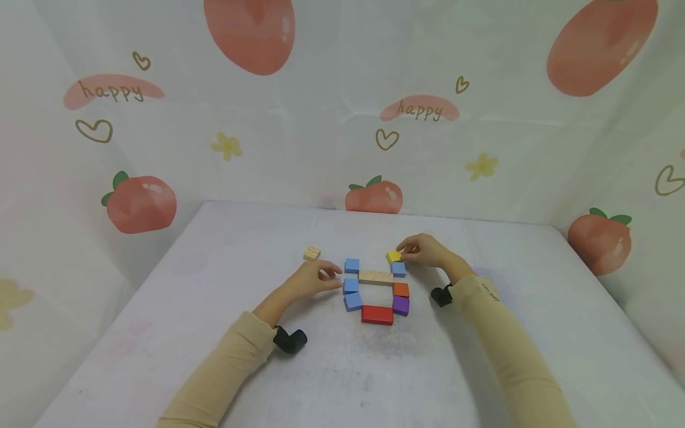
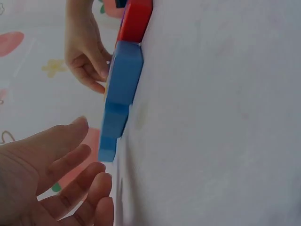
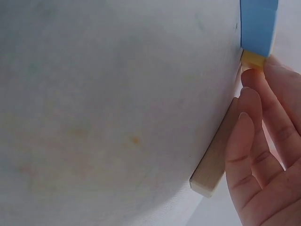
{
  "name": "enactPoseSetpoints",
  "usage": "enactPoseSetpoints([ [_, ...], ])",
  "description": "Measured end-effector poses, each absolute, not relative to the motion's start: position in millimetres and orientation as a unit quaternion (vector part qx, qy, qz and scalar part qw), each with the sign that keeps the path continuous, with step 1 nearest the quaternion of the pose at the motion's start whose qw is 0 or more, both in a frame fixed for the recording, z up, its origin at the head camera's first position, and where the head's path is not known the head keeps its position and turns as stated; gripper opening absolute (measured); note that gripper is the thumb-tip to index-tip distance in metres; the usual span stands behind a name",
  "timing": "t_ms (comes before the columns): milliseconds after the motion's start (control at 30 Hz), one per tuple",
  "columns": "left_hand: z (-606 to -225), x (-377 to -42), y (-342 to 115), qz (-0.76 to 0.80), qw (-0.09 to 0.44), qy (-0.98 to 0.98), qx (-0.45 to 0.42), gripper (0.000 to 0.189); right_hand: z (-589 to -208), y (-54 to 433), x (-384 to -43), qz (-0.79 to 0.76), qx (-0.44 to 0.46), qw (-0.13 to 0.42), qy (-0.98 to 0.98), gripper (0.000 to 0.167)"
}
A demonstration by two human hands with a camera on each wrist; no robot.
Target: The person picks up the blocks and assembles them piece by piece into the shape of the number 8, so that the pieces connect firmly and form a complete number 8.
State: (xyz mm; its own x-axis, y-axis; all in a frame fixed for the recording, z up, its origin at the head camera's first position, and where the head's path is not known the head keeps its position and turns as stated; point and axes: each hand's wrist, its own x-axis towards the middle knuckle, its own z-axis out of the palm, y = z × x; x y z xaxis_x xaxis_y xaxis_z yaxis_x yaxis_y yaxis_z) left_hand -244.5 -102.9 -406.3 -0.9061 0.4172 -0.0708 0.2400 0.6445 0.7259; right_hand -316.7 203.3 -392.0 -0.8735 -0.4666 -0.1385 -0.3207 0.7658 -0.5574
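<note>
My right hand point(image 1: 426, 249) pinches a yellow block point(image 1: 393, 256) between thumb and fingers at the back right of a ring of blocks. In the right wrist view the yellow block point(image 3: 254, 59) shows at the fingertips, right against a blue block point(image 3: 258, 28). That blue block point(image 1: 398, 270) lies just in front of it in the head view. On the left side, my left hand point(image 1: 310, 279) has loosely spread fingers and holds nothing. Its fingertips are near the blue blocks point(image 1: 351, 286) of the ring's left side, as the left wrist view also shows with the blue blocks point(image 2: 124, 75).
A wooden plank point(image 1: 376, 277) crosses the ring. Orange point(image 1: 401, 290) and purple point(image 1: 401, 305) blocks form its right side, a red block point(image 1: 377, 314) its front. One striped wooden block point(image 1: 312, 254) lies apart at back left. Behind the table point(image 1: 342, 380) hangs a printed cloth point(image 1: 321, 119).
</note>
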Motion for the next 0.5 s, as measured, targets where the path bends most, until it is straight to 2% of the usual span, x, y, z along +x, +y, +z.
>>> enactPoseSetpoints([
  [500,-391,-270,-140,0.383,0.026,0.919,0.091,0.032,-394,204,-316,-0.278,-0.195,0.139,0.930,0.029],
])
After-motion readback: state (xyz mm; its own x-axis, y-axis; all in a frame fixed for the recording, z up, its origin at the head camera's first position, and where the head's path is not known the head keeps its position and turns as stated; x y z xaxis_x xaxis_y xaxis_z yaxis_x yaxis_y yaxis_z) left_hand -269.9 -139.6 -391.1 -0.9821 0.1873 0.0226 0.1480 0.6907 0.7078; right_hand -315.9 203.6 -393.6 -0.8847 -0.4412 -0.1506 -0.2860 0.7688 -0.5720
